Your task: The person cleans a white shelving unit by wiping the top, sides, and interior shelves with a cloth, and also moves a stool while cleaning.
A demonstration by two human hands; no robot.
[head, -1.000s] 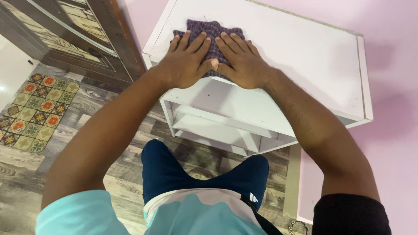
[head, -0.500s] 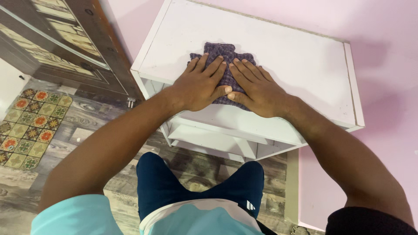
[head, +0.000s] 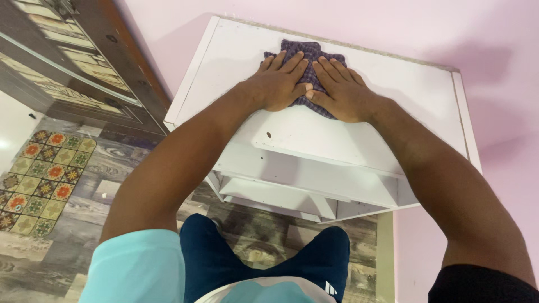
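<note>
Hands lie flat, side by side, on a purple checked cloth (head: 306, 56) that rests on the top of a white cabinet (head: 404, 90). The left hand (head: 279, 84) has its fingers stretched forward and a little apart, palm pressed down on the left part of the cloth. The right hand (head: 342, 90) is in the same way, open and flat, on the right part. The two thumbs touch, or almost touch, in the middle. Neither hand closes around the cloth; both only press on it.

Most of the cloth is under the palms and fingers. Its far edge comes out beyond the fingertips, toward the pink wall (head: 365, 22), and a small corner shows between the wrists. The cloth is near the back edge of the cabinet top, more to the left side than the right.

Below the top, the open white shelves (head: 281, 193) of the cabinet are seen. On the left stands a dark wooden door (head: 73, 62), and a patterned mat (head: 39, 179) lies on the wood-look floor (head: 90, 207).
</note>
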